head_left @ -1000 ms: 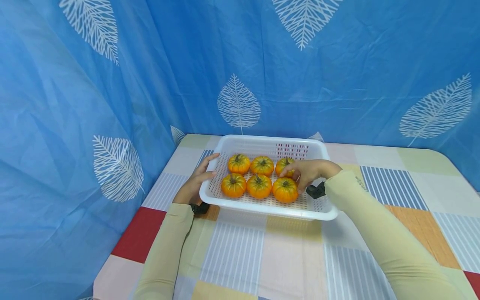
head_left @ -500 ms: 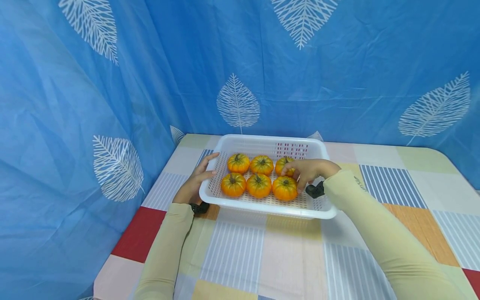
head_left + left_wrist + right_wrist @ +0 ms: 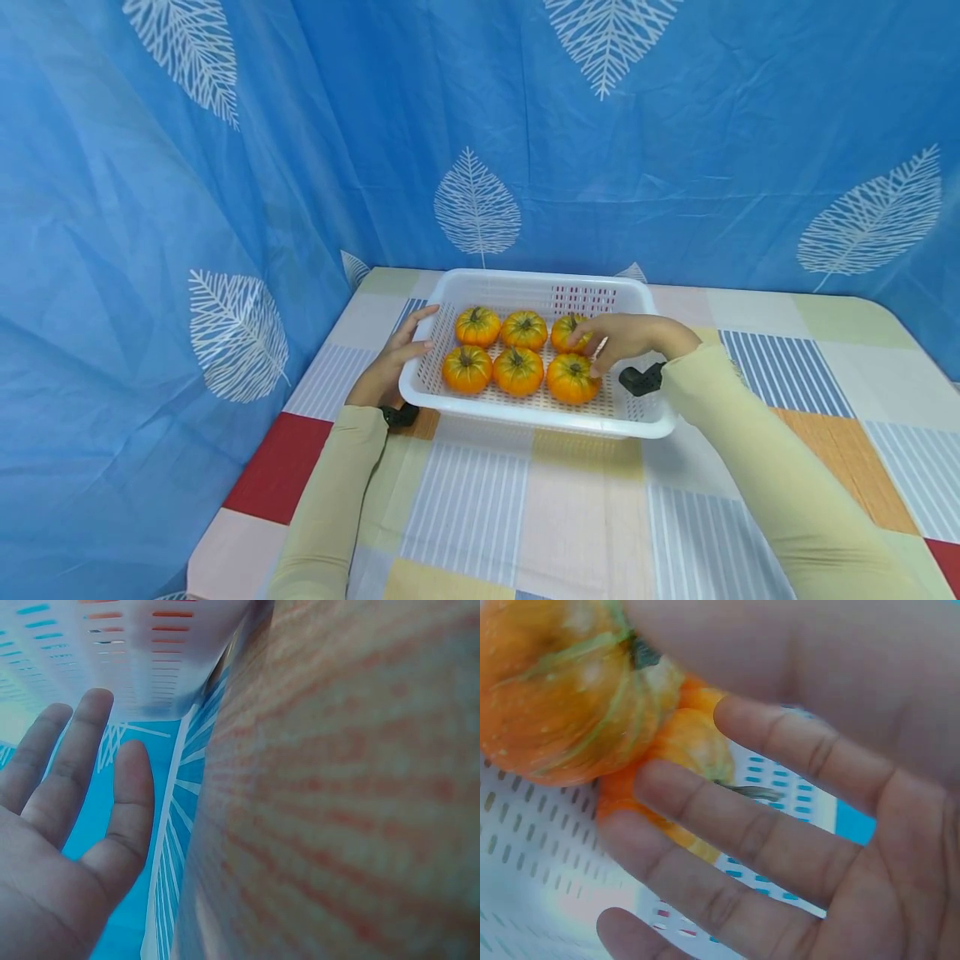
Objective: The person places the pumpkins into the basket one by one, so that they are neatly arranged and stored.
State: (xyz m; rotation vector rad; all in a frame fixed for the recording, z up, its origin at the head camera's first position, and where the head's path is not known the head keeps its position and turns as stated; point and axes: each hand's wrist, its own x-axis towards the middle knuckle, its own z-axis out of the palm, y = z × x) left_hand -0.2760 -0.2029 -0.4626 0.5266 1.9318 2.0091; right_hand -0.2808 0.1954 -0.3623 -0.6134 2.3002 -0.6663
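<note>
Several small orange pumpkins [image 3: 517,372] sit in two rows in a white plastic basket [image 3: 525,415]. My right hand [image 3: 626,336] is over the basket's right part, its fingers spread and slightly bent. Its fingertips are right by the front right pumpkin [image 3: 568,383] and overlap the back right pumpkin [image 3: 562,334] in the head view. No pumpkin is gripped in the right wrist view, where the fingers [image 3: 780,832] reach across in front of a pumpkin. At the basket's left end, my left hand [image 3: 386,369] has its fingers extended beside the wall [image 3: 135,667].
The basket rests on a table with a patchwork checked cloth [image 3: 465,500]. A blue curtain [image 3: 660,167] with white leaf prints hangs behind and along the left. Dark wrist devices [image 3: 641,381] sit below the hands.
My right hand has come off the front right pumpkin, lifting slightly and shifting right, its fingers loosening. That pumpkin has turned or shifted a little. My left hand stays in place.
</note>
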